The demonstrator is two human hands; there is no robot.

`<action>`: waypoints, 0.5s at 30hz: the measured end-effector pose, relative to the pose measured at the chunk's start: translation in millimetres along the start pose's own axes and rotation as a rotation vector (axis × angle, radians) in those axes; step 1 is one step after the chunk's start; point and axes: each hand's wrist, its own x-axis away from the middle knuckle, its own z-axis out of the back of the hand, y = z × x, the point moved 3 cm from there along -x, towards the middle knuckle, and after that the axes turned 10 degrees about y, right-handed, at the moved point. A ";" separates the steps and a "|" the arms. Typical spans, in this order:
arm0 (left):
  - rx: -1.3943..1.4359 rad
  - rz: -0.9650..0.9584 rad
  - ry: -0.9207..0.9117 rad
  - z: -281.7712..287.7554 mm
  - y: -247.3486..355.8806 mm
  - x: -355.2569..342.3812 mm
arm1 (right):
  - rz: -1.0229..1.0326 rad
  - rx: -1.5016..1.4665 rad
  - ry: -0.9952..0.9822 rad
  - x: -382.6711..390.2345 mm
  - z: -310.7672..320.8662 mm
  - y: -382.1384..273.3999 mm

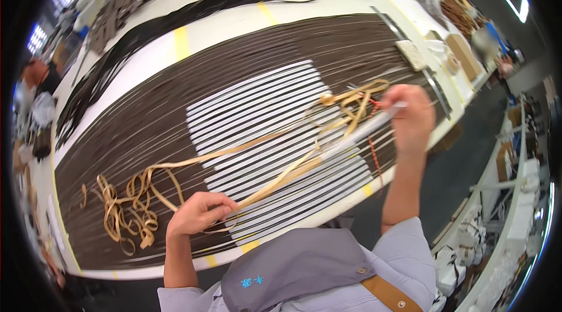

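The tan strip (pixel 281 184) lies between the hands, above the table's near half, left of and below the right hand. Its long axis slants from close to the near edge at the left up toward the right edge, its upper end pointing at the right hand. The left hand (pixel 202 212) is the nearer one, thumb and fingers pinched on the strip's lower end. The right hand (pixel 413 113), well apart from it, is closed around the far end of a pale, blurred length (pixel 363 130) that carries on along the same line; whether the two are joined I cannot tell.

Beneath is a white-and-dark striped panel (pixel 257 101), set among dark brown strands (pixel 134 130) running the table's length. Loose tan curls (pixel 126 206) sit toward the near left corner; a tan tangle (pixel 351 104) and an orange-red cord (pixel 374 151) lie by the right hand. A cream block (pixel 411 54) rests near the right edge of the table (pixel 126 85).
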 end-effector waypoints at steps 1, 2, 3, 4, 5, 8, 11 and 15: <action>-0.010 0.136 -0.013 6.5 -13.1 17.3 | 0.010 -0.038 0.044 -5.6 16.5 -7.8; -0.079 0.075 -0.081 11.8 -18.8 31.5 | -0.086 -0.305 0.133 -9.1 22.7 -19.7; -0.169 0.178 -0.087 17.4 -29.6 49.2 | -0.082 -0.418 0.080 -15.3 29.2 -26.6; -0.258 0.260 -0.122 21.0 -38.1 59.6 | -0.057 -0.506 0.038 -20.8 35.2 -43.2; -0.307 0.328 -0.046 24.4 -49.0 74.1 | -0.082 -0.559 -0.077 -25.8 27.4 -49.6; -0.260 -0.065 0.379 32.6 -27.1 85.8 | -0.108 -0.565 -0.243 -21.1 -18.4 -48.0; -0.044 -0.152 0.659 32.1 7.2 64.9 | -0.133 -0.068 -0.513 10.1 -81.4 -4.3; 0.095 -0.317 0.578 0.9 47.7 20.3 | -0.421 0.367 -0.818 67.7 -157.6 41.3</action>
